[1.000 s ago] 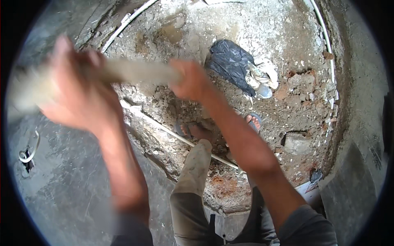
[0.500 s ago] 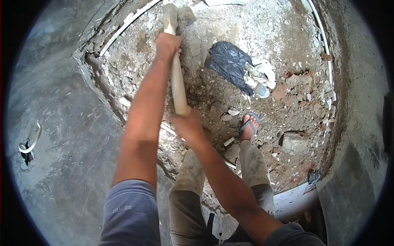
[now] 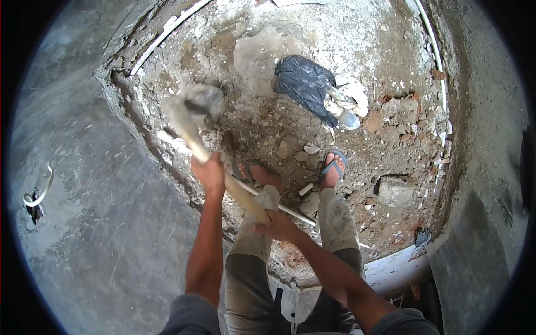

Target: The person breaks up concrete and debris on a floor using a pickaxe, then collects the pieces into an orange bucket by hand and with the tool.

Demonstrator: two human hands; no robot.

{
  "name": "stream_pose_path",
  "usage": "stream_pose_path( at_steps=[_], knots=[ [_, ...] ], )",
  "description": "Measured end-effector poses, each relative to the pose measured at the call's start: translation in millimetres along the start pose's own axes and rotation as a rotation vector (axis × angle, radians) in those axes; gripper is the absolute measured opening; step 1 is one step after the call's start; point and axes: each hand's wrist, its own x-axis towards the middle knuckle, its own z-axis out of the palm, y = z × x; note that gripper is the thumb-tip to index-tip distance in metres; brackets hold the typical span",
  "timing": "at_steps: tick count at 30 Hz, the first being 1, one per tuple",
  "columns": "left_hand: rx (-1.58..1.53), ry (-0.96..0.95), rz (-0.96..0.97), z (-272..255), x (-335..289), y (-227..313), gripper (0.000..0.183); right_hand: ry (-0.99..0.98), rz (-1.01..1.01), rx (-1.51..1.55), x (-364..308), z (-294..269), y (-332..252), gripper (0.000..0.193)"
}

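Note:
Both hands are wrapped round the pale wooden handle of a hoe [image 3: 243, 199], which slants across in front of my legs. My left hand [image 3: 210, 174] grips it about midway along. Close to its lower end, by my knee, my right hand [image 3: 278, 225] is closed on it. The hoe's broad grey blade [image 3: 205, 100] is smeared by motion at the upper left, over the rubble floor [image 3: 251, 120]; whether it touches the soil I cannot tell.
A black plastic bag [image 3: 304, 84] with whitish rubbish lies ahead of my sandalled foot [image 3: 333, 167]. White pipes [image 3: 167, 32] run along the pit's edges. A thin white pipe [image 3: 296, 214] crosses by my legs. A concrete block [image 3: 395, 191] sits to the right, smooth floor [image 3: 100, 212] to the left.
The hoe has swung back toward me and down, its blade moving from the top to the upper left. Both hands have come closer to my body, still gripping the handle.

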Motion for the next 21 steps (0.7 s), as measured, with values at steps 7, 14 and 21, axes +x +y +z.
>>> stream_pose_path(
  at_steps=[7,14,21],
  knots=[
    [-0.197,0.106,-0.171,-26,-91,-9,0.026,0.739,-0.622,-0.500,219,-223,-159,0.055],
    [-0.408,0.032,-0.412,-8,-66,-20,0.026,0.855,0.054,-1.154,374,-282,-237,0.092],
    [-0.442,0.125,-0.377,-24,-51,-23,0.022,0.678,-0.197,-1.114,359,-126,-243,0.098]
  ],
)
